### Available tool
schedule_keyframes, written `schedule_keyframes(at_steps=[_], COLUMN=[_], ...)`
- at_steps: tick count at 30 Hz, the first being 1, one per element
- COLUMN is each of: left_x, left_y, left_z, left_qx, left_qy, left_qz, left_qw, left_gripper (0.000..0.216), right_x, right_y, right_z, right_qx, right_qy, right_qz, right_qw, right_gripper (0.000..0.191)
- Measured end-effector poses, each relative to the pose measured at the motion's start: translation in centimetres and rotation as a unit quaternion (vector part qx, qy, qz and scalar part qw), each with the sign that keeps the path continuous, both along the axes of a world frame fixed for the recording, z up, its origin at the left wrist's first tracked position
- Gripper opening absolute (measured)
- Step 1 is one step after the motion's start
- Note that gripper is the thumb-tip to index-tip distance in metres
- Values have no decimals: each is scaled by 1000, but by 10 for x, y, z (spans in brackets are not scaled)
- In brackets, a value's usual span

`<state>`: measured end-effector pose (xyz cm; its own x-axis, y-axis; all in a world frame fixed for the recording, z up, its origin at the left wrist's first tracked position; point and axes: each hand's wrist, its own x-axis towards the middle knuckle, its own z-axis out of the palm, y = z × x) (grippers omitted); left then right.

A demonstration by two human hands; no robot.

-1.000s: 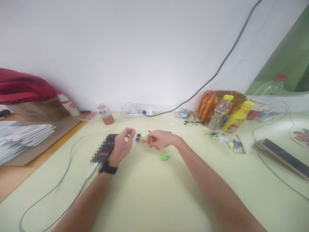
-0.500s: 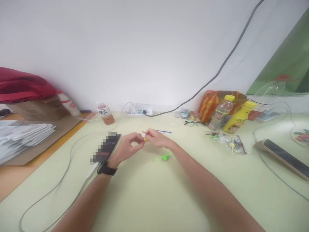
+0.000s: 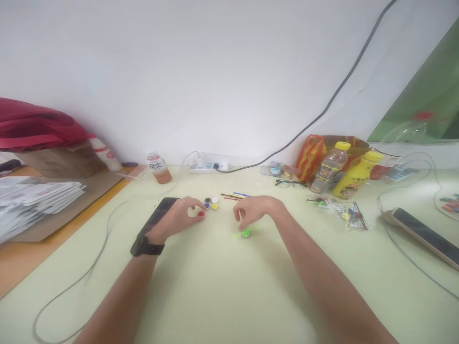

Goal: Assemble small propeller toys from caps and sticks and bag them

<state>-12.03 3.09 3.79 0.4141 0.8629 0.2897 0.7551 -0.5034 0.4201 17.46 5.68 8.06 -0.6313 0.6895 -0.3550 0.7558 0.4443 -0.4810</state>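
Note:
My left hand [image 3: 181, 215] is over the left middle of the table, its thumb and forefinger closed around a small red round piece [image 3: 201, 214]. Just beyond those fingertips sit small round pieces: a black one [image 3: 208, 200], a white one [image 3: 214, 200], a blue one [image 3: 207, 206] and a yellow one [image 3: 214, 207]. My right hand [image 3: 253, 210] hovers palm down with bent fingers apart. Under its fingertips is a bright green round piece [image 3: 245, 233] with a thin green strip; whether they touch is unclear. Thin coloured sticks [image 3: 234, 195] lie behind, partly hidden by this hand.
A phone [image 3: 158, 215] lies under my left wrist. At the back stand a drink bottle [image 3: 159, 168], a power strip [image 3: 206, 165], glasses [image 3: 290, 183] and two yellow-capped bottles [image 3: 330, 167]. A clear bag of small parts [image 3: 349, 215] and another phone [image 3: 426, 236] lie right. Cables cross both sides.
My hands were together over the small round pieces and have moved apart. The right went right and nearer, to the green piece; the left drew back slightly, now with the red piece.

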Motion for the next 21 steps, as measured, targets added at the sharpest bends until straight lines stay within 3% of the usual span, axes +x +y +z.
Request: schedule_keyframes(at_steps=[3,5,9,13,16,18,21], left_x=[-1,3,21,43,51,52,51], left_y=[2,1,-8,-16,-16,-16,-16], left_z=[-1,1,8,7,1,-1,-1], left_qx=[5,12,23,9,-10,-22,-38], left_qy=[-9,-19,-63,-118,-147,-163,-172], left_qz=[11,19,14,-3,-8,-18,-40], left_qw=[1000,1000,998,993,989,986,983], left_gripper=[21,22,24,31,29,23,13], right_x=[-2,-4,-8,-19,-31,-38,-43], right_y=[-6,-6,0,4,2,0,-1], right_z=[3,1,-8,-23,-33,-38,-44], right_qx=[-61,-62,-69,-130,-152,-136,-37], right_qy=[-79,-65,116,341,392,385,322], right_qz=[69,76,29,-64,-100,-106,-105], right_qw=[993,993,990,929,902,907,940], right_gripper=[24,19,14,10,12,10,7])
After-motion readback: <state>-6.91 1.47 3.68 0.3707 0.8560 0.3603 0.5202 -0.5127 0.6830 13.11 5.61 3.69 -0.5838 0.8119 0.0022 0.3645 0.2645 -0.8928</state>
